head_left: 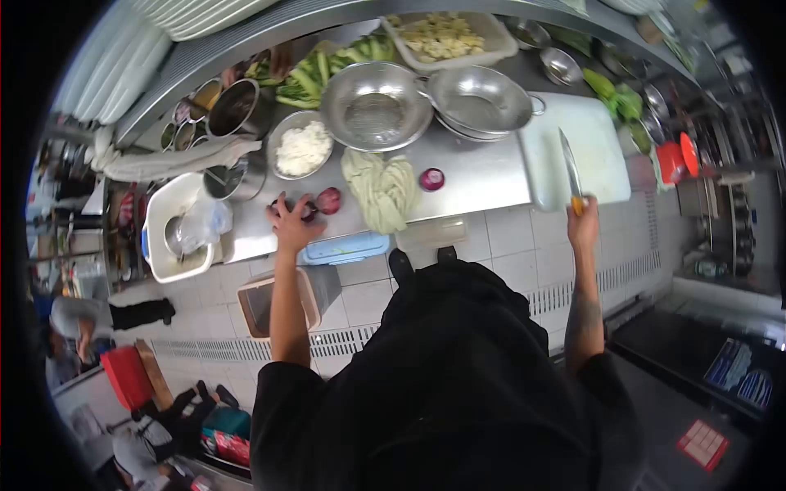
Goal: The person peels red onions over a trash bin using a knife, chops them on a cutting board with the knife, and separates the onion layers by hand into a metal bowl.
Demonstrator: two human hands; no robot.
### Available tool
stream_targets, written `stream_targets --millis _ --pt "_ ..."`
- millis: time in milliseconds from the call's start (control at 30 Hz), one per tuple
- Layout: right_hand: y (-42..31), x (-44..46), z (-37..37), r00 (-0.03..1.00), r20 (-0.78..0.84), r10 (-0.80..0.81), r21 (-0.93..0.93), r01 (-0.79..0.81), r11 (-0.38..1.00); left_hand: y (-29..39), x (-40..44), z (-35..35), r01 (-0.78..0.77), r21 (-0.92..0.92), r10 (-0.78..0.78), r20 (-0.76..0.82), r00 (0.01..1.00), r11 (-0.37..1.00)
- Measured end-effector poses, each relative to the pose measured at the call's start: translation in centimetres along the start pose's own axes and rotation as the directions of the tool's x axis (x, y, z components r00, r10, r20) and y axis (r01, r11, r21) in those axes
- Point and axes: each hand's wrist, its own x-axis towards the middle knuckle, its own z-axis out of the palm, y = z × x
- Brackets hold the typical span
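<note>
closing on the knife's orange handle, the right hand (pixel 582 222) has its fingers wrapped round it at the near edge of the white cutting board (pixel 602 151); the blade of the knife (pixel 571 164) points away from the person, above the board. the left hand (pixel 292 222) is open, fingers spread and slightly bent over a dark red onion (pixel 309 211) at the near edge of the steel counter (pixel 491 176); contact seems likely, but a firm hold cannot be confirmed. a second red onion (pixel 329 200) lies just beside it, to the right. farther right, past a crumpled pale green cloth (pixel 381 190), sits a purple onion piece (pixel 431 179), apart from both hands. behind the cloth: a wide steel bowl (pixel 376 106) and, next to it, a handled steel colander (pixel 480 100), perforations too fine to verify. left of the wide bowl: a smaller bowl of white chopped food (pixel 303 150). at the back: leafy green stalks (pixel 315 78) and a tub of pale yellow pieces (pixel 442 38). at the counter's left end: a white tub (pixel 155 221) holding a clear plastic bag (pixel 206 225).
</note>
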Motion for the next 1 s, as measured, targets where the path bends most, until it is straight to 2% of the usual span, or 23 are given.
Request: stream_targets --millis 67,167,200,267,333,367,400,433,467,500,533,567,600,633,667,700,733,767,800,867,900,967,1000 --pt "0.0 3.7 0.8 0.999 -0.015 -0.044 -0.024 0.044 0.999 -2.8 1.4 1.6 -0.173 -0.003 0.173 -0.013 0.985 0.985" --pt "1.4 8.6 3.4 0.995 0.003 -0.103 -0.029 0.103 0.994 -4.7 2.1 1.8 -0.231 -0.033 0.231 -0.010 0.973 0.972" --pt "2.2 10.0 3.9 0.989 0.026 -0.147 -0.031 0.148 0.989 -4.3 1.7 1.9 -0.138 -0.085 0.136 -0.032 0.990 0.987" --pt "3.4 12.1 5.6 0.972 -0.037 -0.231 -0.066 0.229 0.971 -5.1 1.6 2.8 -0.033 -0.093 0.026 -0.074 0.997 0.995" --pt "3.7 13.5 6.0 0.953 -0.021 -0.303 -0.092 0.300 0.950 -4.3 1.1 2.9 0.057 -0.128 -0.072 -0.119 0.990 0.990" --pt "4.1 14.2 6.2 0.942 0.009 -0.336 -0.117 0.335 0.935 -5.3 0.5 4.1 0.027 -0.095 -0.045 -0.189 0.981 0.995" --pt "4.3 14.7 6.2 0.941 0.006 -0.338 -0.137 0.336 0.932 -6.4 0.5 4.9 0.137 -0.090 -0.142 -0.046 0.989 0.986" --pt "4.7 15.3 6.1 0.935 0.018 -0.355 -0.129 0.354 0.926 -5.2 -0.7 5.2 0.086 -0.171 -0.114 -0.162 0.980 0.982" --pt "5.1 15.8 5.7 0.916 0.014 -0.402 -0.111 0.401 0.909 -1.0 -1.9 3.5 -0.012 -0.428 -0.036 -0.103 0.994 0.904" --pt "5.3 15.9 5.1 0.903 -0.012 -0.429 -0.096 0.426 0.900 1.4 -3.1 3.8 -0.057 -0.329 -0.031 -0.255 0.966 0.942" --pt "5.7 15.8 4.3 0.886 -0.024 -0.462 -0.061 0.460 0.886 2.9 -4.3 4.1 -0.020 -0.324 -0.074 -0.276 0.958 0.946" --pt "6.4 15.6 3.4 0.868 -0.037 -0.495 -0.027 0.495 0.869 5.1 -5.3 4.7 -0.070 -0.377 -0.063 -0.328 0.943 0.924" --pt "7.4 15.0 2.4 0.879 -0.038 -0.476 -0.010 0.476 0.879 9.9 -6.2 4.0 -0.051 -0.338 -0.076 -0.354 0.932 0.940" --pt "8.2 14.1 1.5 0.875 -0.126 -0.467 0.064 0.477 0.877 16.0 -6.9 2.7 -0.006 -0.412 -0.108 -0.254 0.961 0.911" --pt "8.8 13.5 0.8 0.869 -0.209 -0.448 0.138 0.480 0.866 18.1 -7.1 4.6 -0.086 -0.541 -0.053 -0.237 0.970 0.837" --pt "9.3 13.1 0.3 0.880 -0.198 -0.432 0.162 0.465 0.871 21.5 -7.0 5.9 -0.014 -0.598 -0.117 -0.179 0.977 0.801" --pt "9.8 12.6 -0.4 0.894 -0.156 -0.420 0.135 0.440 0.888 27.3 -6.5 5.5 -0.216 -0.160 0.162 -0.297 0.941 0.963" --pt "10.3 12.3 -0.8 0.905 -0.114 -0.411 0.102 0.422 0.901 30.5 -5.5 6.9 -0.289 -0.064 0.262 -0.268 0.927 0.955" --pt "10.3 12.3 -0.8 0.908 -0.099 -0.407 0.118 0.416 0.901 34.4 -4.3 8.4 -0.319 -0.173 0.271 -0.251 0.929 0.932" --pt "9.1 14.0 -0.7 0.892 0.056 -0.449 0.091 0.444 0.892 36.9 -1.5 12.6 -0.322 -0.195 0.302 -0.126 0.945 0.926" --pt "8.9 14.7 0.2 0.894 0.045 -0.447 0.095 0.441 0.892 38.1 -0.1 14.7 -0.322 -0.206 0.316 -0.062 0.947 0.924" --pt "9.4 15.5 2.4 0.871 0.210 -0.444 -0.015 0.457 0.889 41.0 1.1 16.2 -0.322 0.024 0.323 -0.098 0.941 0.946" --pt "9.8 15.5 1.8 0.878 0.168 -0.449 0.065 0.445 0.893 41.8 1.5 16.1 -0.327 0.017 0.327 -0.109 0.939 0.945"
